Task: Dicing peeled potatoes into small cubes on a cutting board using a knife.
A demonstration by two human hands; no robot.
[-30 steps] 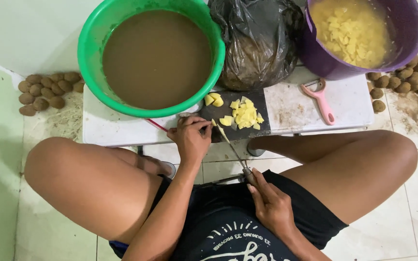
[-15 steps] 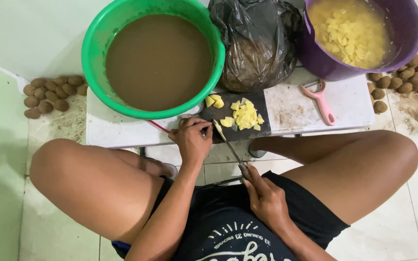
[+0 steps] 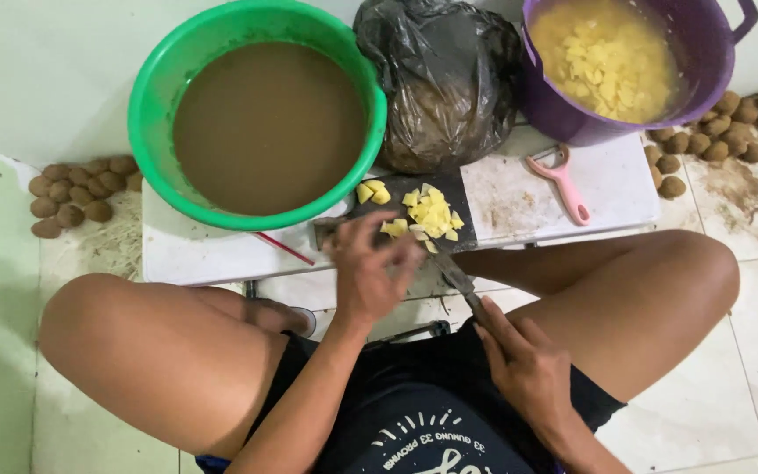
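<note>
Left hand [image 3: 370,268] stays curled on the cutting board [image 3: 396,211] at 6 o'clock of the potato pieces [image 3: 427,215]; right hand [image 3: 528,364] still grips the knife [image 3: 454,276], drawn slightly lower.

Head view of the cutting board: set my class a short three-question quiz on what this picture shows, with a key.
1. True or false: the pink peeler lies on the white table, untouched by either hand.
2. Which container holds the cut yellow pieces? A) green basin B) purple bucket C) black bag
3. Fill in: the right hand holds a ____, whose blade reaches toward the dark cutting board.

Key
1. True.
2. B; the green basin holds brown water.
3. Knife; the left hand rests at the board's near edge, beside the yellow chunks.
</note>
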